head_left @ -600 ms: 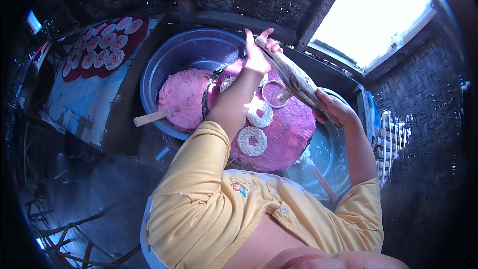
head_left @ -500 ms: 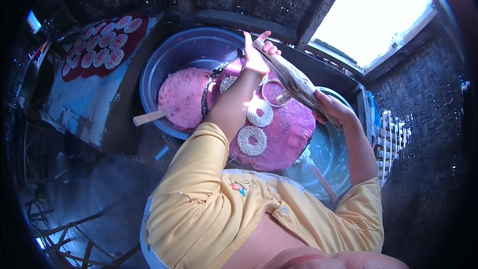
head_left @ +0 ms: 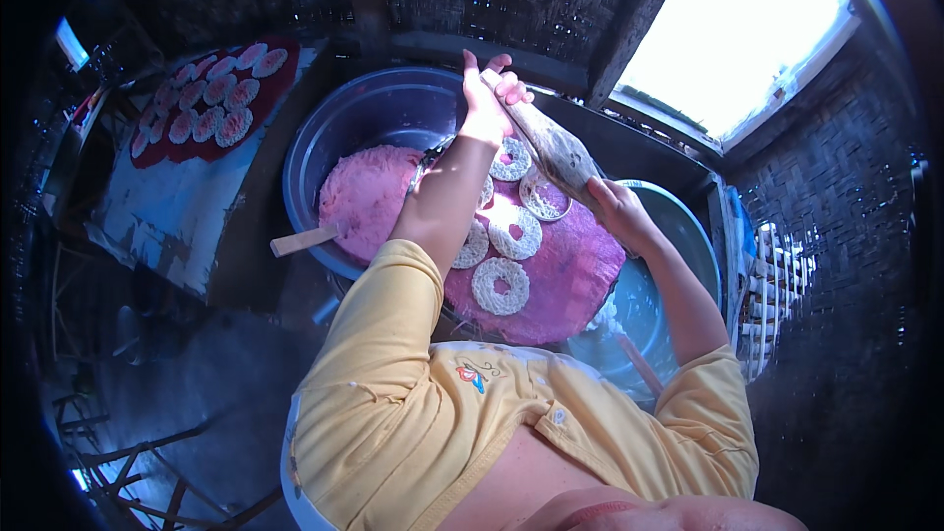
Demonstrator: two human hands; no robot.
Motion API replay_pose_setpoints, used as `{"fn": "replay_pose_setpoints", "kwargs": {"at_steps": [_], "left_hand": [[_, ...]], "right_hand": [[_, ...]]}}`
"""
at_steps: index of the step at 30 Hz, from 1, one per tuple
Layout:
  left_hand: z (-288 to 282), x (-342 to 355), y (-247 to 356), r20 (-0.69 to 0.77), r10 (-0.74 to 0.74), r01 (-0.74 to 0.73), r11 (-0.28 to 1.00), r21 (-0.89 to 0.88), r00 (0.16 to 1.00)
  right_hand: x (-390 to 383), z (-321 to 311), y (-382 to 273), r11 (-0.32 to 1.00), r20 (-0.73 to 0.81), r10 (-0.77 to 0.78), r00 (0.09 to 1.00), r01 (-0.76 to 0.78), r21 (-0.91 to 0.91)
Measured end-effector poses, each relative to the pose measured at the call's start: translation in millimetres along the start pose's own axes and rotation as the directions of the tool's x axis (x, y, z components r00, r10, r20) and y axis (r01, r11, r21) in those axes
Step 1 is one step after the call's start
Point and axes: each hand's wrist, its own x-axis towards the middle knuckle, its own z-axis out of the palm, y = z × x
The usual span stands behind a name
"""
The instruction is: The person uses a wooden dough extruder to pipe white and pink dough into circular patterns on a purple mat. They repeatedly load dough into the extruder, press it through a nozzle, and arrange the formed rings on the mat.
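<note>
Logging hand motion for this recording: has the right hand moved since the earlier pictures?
Yes: the right hand has shifted left, judged against the bright rectangular window.

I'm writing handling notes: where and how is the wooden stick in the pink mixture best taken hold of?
Probably by the free end of the wooden stick, coming from the person's left. That end juts out past the rim of the dark blue basin, clear of the pink mixture, and looks narrow enough to close around. The other end meets the mixture.

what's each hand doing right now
Left hand: holding the far end of the wooden tool.
Right hand: closed on its near end.
</note>
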Motion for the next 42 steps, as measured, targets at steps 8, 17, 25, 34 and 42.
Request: {"fn": "replay_pose_setpoints", "kwargs": {"at_steps": [8,17,25,34,42], "left_hand": [[-3.1,-2.6,1.4,0.011,-0.229,0.228,0.971,0.069,0.973],[-37.9,-43.1,-38.8,0.132,-0.247,-0.199,-0.271,0.942,0.96],[-43.4,-60.6,-34.8,0.137,-0.268,-0.22,-0.307,0.926,0.954],[-65.4,-93.1,-38.4,0.694,-0.169,-0.568,-0.721,0.397,0.7],[-1.1,-107.3,-22.8,0.563,-0.062,-0.471,-0.628,0.62,0.824]], "right_hand": [[-11.9,-0.4,3.8,0.996,-0.06,-0.079,0.995,0.081,0.022],[-12.5,6.5,7.9,0.986,-0.11,-0.097,0.989,0.111,0.124],[-11.9,10.9,24.7,0.932,-0.247,-0.092,0.965,0.171,0.319],[-40.4,-2.1,29.8,0.822,-0.227,-0.116,0.967,0.222,0.524],[-70.0,-4.5,20.5,0.801,-0.253,-0.134,0.958,0.255,0.541]]}}
